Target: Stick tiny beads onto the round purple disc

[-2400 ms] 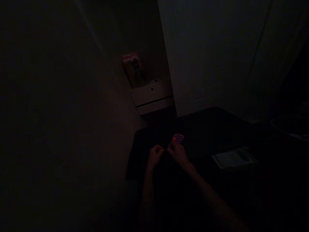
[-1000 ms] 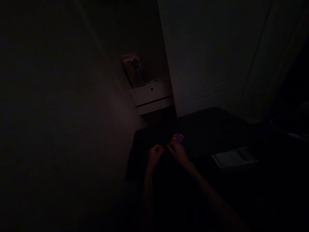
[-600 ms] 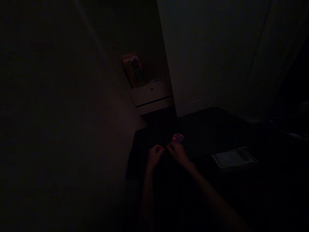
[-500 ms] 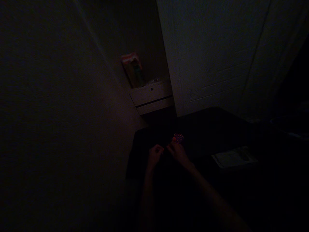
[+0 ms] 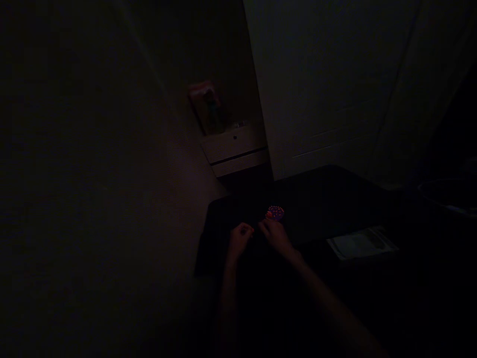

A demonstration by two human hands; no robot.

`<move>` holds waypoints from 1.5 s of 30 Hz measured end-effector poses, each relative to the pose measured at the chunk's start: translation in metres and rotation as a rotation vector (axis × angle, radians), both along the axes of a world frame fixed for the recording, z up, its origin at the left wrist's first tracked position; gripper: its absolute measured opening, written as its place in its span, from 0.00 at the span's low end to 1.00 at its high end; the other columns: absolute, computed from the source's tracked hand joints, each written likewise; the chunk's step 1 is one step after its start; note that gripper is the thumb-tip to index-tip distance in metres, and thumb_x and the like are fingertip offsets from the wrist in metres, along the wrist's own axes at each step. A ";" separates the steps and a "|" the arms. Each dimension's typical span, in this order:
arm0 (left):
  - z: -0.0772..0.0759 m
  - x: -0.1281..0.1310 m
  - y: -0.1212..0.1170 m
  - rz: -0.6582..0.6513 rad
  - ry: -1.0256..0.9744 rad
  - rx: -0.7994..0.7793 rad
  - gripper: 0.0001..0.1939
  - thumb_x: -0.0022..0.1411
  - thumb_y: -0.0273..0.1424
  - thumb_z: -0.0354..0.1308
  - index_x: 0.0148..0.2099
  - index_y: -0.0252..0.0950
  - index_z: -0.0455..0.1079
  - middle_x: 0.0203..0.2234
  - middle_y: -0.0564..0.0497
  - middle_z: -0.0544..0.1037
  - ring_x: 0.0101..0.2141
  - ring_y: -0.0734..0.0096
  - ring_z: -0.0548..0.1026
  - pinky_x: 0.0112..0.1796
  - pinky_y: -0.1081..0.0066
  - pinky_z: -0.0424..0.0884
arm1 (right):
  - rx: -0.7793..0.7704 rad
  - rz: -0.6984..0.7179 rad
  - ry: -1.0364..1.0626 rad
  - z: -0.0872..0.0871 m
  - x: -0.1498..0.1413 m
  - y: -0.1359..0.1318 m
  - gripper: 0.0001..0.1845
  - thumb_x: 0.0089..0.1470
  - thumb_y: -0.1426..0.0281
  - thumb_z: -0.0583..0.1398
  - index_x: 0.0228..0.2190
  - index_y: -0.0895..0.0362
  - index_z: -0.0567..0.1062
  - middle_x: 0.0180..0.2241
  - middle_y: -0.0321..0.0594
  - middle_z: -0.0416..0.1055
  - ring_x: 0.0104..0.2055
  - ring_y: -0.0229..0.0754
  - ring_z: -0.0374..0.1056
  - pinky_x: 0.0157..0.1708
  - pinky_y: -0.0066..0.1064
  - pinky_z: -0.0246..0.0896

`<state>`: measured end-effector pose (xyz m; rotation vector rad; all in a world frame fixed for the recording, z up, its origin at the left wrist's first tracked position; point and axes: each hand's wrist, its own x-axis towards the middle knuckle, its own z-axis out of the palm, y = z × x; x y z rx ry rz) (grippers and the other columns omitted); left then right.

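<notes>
The room is very dark. Over the black tabletop (image 5: 316,199), my left hand (image 5: 239,239) is closed in a pinch. A tiny reddish spot shows at its fingertips, too small to name. My right hand (image 5: 276,235) is a short way to the right, knuckles up and fingers curled down. Whatever its fingertips hold, if anything, is hidden. Just beyond the right hand lies a round purple thing with orange dots (image 5: 276,214), its near edge partly covered by that hand. An orange-red patch shows on its left side. The two hands are apart.
A flat pale packet or paper (image 5: 361,243) lies by the table's near right edge. Behind the table stand a pale drawer unit (image 5: 238,146) with a red-topped packet (image 5: 206,107) on it, and a tall white panel (image 5: 316,89). A wall (image 5: 130,174) runs along the left.
My right hand has shifted very slightly to the right, widening the gap between the hands. Slightly more of the purple dotted thing shows. The left hand stays nearly still in its pinch.
</notes>
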<state>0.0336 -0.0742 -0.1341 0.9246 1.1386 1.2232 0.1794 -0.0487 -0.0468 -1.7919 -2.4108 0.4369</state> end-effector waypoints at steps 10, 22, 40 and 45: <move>0.023 -0.011 -0.013 -0.002 -0.001 -0.015 0.09 0.57 0.34 0.57 0.34 0.33 0.73 0.23 0.51 0.75 0.28 0.69 0.74 0.33 0.72 0.65 | -0.019 -0.041 0.158 0.020 -0.006 -0.014 0.09 0.63 0.69 0.61 0.31 0.60 0.75 0.32 0.41 0.76 0.35 0.40 0.70 0.36 0.29 0.56; 0.029 0.000 -0.008 -0.006 0.008 0.023 0.10 0.56 0.36 0.57 0.33 0.33 0.73 0.24 0.51 0.75 0.29 0.69 0.74 0.34 0.71 0.66 | 0.010 -0.015 0.215 0.036 0.004 -0.009 0.12 0.62 0.65 0.61 0.29 0.59 0.72 0.30 0.39 0.72 0.33 0.40 0.67 0.35 0.30 0.55; -0.046 -0.023 0.003 -0.002 0.016 -0.010 0.10 0.58 0.35 0.57 0.34 0.33 0.74 0.24 0.51 0.75 0.29 0.69 0.74 0.34 0.71 0.65 | 0.246 -0.164 0.381 -0.005 0.024 0.022 0.14 0.63 0.65 0.56 0.40 0.58 0.80 0.44 0.49 0.76 0.47 0.47 0.72 0.51 0.39 0.64; -0.045 -0.028 0.006 -0.006 0.005 0.003 0.09 0.58 0.34 0.57 0.34 0.33 0.74 0.23 0.51 0.75 0.28 0.69 0.74 0.33 0.72 0.65 | 0.180 -0.207 0.307 -0.007 0.035 0.029 0.12 0.59 0.66 0.60 0.41 0.59 0.80 0.44 0.47 0.78 0.45 0.47 0.73 0.49 0.38 0.66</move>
